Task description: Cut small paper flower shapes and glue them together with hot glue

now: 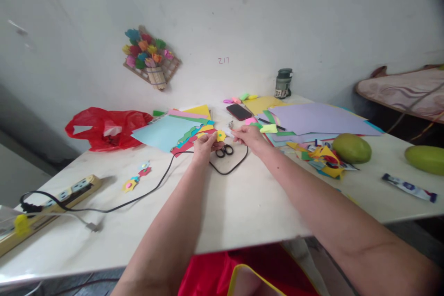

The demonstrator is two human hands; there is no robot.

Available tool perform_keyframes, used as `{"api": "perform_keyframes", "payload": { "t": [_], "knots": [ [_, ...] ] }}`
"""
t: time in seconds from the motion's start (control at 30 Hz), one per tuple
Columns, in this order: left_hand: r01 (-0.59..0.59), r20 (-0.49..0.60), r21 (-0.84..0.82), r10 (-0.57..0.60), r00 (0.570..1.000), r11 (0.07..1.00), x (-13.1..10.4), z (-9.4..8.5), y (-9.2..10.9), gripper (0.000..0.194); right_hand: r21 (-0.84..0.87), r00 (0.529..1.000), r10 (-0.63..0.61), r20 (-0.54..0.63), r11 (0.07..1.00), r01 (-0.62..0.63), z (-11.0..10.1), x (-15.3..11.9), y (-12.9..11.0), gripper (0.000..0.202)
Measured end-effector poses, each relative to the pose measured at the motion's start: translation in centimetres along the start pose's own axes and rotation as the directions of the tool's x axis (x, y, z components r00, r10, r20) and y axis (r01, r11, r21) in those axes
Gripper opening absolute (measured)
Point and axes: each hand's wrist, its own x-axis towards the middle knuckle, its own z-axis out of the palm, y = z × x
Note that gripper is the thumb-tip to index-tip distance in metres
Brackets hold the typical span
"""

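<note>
Between the fingertips of my left hand (206, 144) is a small yellow paper flower (221, 136), held above the table. My right hand (250, 137) is closed around what looks like a small white glue gun (228, 132), mostly covered by the fingers. Its metal tip points away from me, close to the flower. A black cord (138, 198) runs from the power strip (74, 193) to my right hand. Black-handled scissors (225, 150) lie on the table just below both hands. Cut paper strips (194, 138) in several colours lie beyond my left hand.
Finished paper flowers (130, 185) lie at left, near a red plastic bag (104, 125). Coloured sheets (312, 118), a phone (239, 111) and a tumbler (283, 84) stand or lie farther back. Paper scraps (324, 159), green fruit (352, 148) and a tube (409, 188) are at right.
</note>
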Motion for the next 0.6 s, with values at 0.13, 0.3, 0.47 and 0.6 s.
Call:
{"api": "perform_keyframes", "payload": {
  "t": [0.13,0.3,0.47,0.6],
  "knots": [
    [-0.027,-0.043,-0.021,0.026,0.999,0.999,-0.07,0.15,0.12,0.038,0.018,0.998,0.063,0.031,0.998,-0.064,0.19,-0.18,0.06,0.024],
    [-0.051,-0.005,0.000,0.051,0.999,0.999,-0.28,0.36,0.19,0.036,0.072,0.978,0.118,0.175,0.989,-0.132,0.60,-0.64,0.13,0.016],
    [-0.027,0.041,0.024,0.026,0.999,0.999,-0.49,0.68,0.26,0.036,0.070,0.982,0.145,0.120,0.986,-0.154,1.01,-0.57,0.43,0.006],
    [-0.025,0.020,0.000,0.025,1.000,1.000,-0.51,0.67,0.29,0.036,0.043,0.988,0.126,0.084,0.991,-0.130,0.94,-0.31,0.63,0.006]
  ]
}}
